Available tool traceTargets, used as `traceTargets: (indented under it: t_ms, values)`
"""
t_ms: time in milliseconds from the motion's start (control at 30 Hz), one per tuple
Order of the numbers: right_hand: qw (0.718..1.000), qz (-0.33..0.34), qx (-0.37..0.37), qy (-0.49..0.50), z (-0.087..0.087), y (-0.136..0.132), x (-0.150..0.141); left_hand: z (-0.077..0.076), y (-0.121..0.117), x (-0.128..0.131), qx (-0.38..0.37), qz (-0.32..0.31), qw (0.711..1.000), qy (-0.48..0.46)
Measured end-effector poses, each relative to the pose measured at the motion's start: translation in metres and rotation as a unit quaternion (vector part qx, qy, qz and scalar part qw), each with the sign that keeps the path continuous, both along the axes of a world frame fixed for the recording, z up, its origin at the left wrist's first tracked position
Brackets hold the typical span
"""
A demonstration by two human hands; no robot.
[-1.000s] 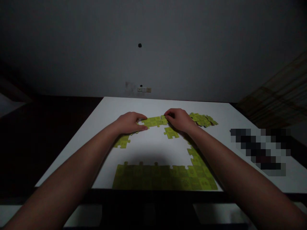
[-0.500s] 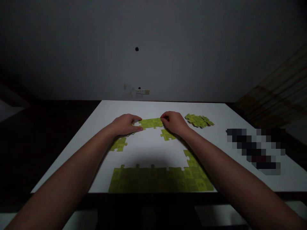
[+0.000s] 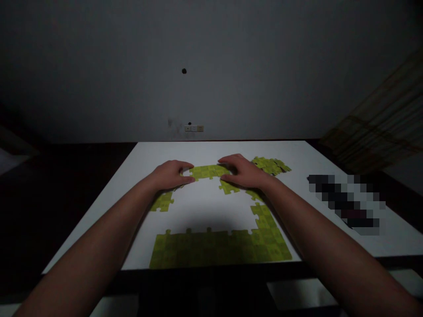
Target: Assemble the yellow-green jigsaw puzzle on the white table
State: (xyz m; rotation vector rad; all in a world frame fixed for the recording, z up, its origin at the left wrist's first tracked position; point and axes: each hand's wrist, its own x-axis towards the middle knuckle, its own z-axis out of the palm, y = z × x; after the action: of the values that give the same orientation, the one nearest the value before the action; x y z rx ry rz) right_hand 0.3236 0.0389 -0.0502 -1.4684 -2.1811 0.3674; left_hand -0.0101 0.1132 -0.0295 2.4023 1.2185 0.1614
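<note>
A short strip of joined yellow-green jigsaw puzzle pieces (image 3: 206,171) lies at the far middle of the white table. My left hand (image 3: 169,174) grips its left end, index finger at the far edge and thumb at the near edge. At the right end my right hand (image 3: 243,171) spans the strip the same way, thumb and fingers curved around it. A small group of pieces (image 3: 229,187) lies just below my right thumb. More joined pieces (image 3: 162,202) sit beneath my left wrist, partly hidden. Nearer me is a larger assembled puzzle section (image 3: 211,247), its right side reaching up beside my right forearm.
A heap of loose puzzle pieces (image 3: 271,165) rests beyond my right hand. Farther right on the white table (image 3: 333,244) is a dark, pixelated object (image 3: 343,202). Behind the table stands a grey wall with sockets (image 3: 194,128); a curtain (image 3: 380,114) hangs at the right.
My right thumb and index finger have spread from a pinch at the strip's far edge to span its right end. My left hand keeps its hold. The view has shifted slightly.
</note>
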Motion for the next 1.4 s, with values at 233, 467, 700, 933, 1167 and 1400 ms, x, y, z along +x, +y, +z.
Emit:
traceTargets:
  t_ms: [233,467,700,933,1167,1400]
  values:
    - [0.999,0.016,0.023,-0.024,-0.003,0.004,-0.008,0.001,-0.001,0.000,-0.006,0.001,1.000,-0.003]
    - [0.997,0.021,0.025,-0.065,-0.006,0.007,-0.011,-0.001,0.000,0.000,-0.002,0.001,1.000,0.001]
    - [0.996,-0.034,0.021,-0.074,0.005,0.006,0.005,-0.004,0.002,-0.002,0.014,0.005,1.000,0.008]
    - [0.994,0.016,-0.089,-0.055,0.025,-0.017,0.017,-0.001,0.008,-0.010,0.003,0.008,1.000,-0.001]
    - [0.994,0.031,-0.095,-0.040,0.026,-0.025,0.006,-0.001,-0.002,0.002,0.006,0.010,1.000,-0.009]
    - [0.982,0.060,-0.163,0.076,0.029,-0.030,-0.013,0.003,-0.015,0.013,0.033,0.023,0.999,-0.016]
